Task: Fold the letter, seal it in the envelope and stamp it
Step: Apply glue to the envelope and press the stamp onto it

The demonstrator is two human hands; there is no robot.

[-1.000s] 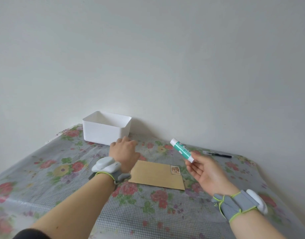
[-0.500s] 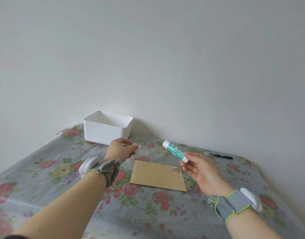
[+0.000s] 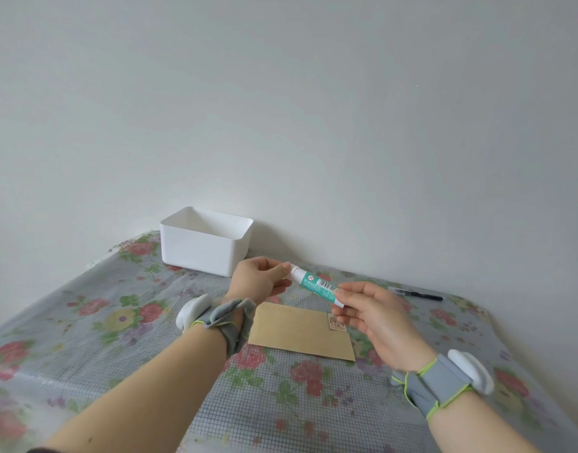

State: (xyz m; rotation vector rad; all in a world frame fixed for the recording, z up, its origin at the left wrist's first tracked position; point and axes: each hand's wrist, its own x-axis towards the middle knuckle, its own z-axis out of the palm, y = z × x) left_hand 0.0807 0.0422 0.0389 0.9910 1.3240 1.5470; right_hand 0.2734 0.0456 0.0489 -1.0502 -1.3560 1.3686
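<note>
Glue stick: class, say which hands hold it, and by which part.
The right hand pinches the glue stick at its bottom end; the left hand pinches its white top end.

One glue stick (image 3: pixel 317 285); one envelope (image 3: pixel 294 331); one stamp (image 3: pixel 336 323); one bin (image 3: pixel 199 253); one pen (image 3: pixel 418 294).

A plain brown envelope (image 3: pixel 297 333) lies flat on a flowered tablecloth (image 3: pixel 117 322), with a small stamp (image 3: pixel 336 323) in its far right corner. Above its far edge a green-and-white glue stick (image 3: pixel 315 285) slants in the air. The left hand (image 3: pixel 258 282) pinches its white upper end and the right hand (image 3: pixel 376 318) its lower end.
</note>
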